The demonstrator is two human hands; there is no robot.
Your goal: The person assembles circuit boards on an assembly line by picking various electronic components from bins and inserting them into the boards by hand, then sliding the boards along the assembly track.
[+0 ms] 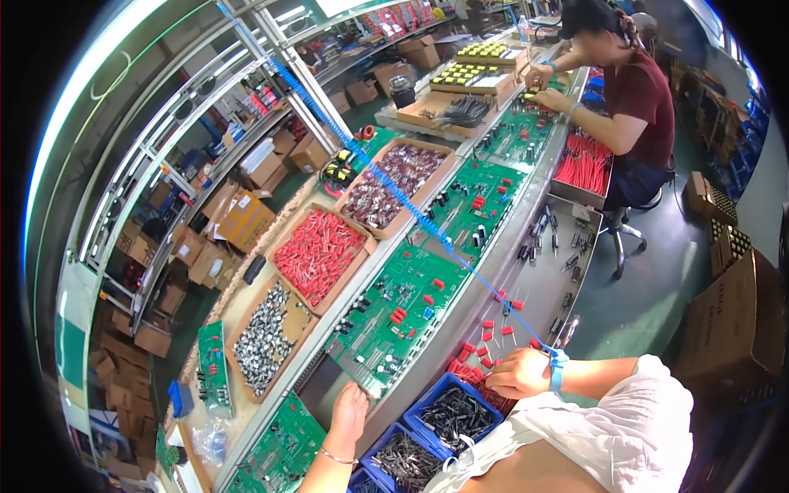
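Low in the frame, the left hand (349,411) rested its fingers, held together, on the near edge of a green circuit board (394,316) at the centre. Three more green boards ran along the line toward the upper right. The right hand (516,374), at lower right with a blue wrist strap (558,370), was curled over loose red capacitors (485,345) on the grey bench; whether it pinched one, I could not tell. Three blue bins (452,415) of dark parts sat along the bottom. Three cardboard trays (319,255) lay left of the boards. Another person (633,99) worked at upper right.
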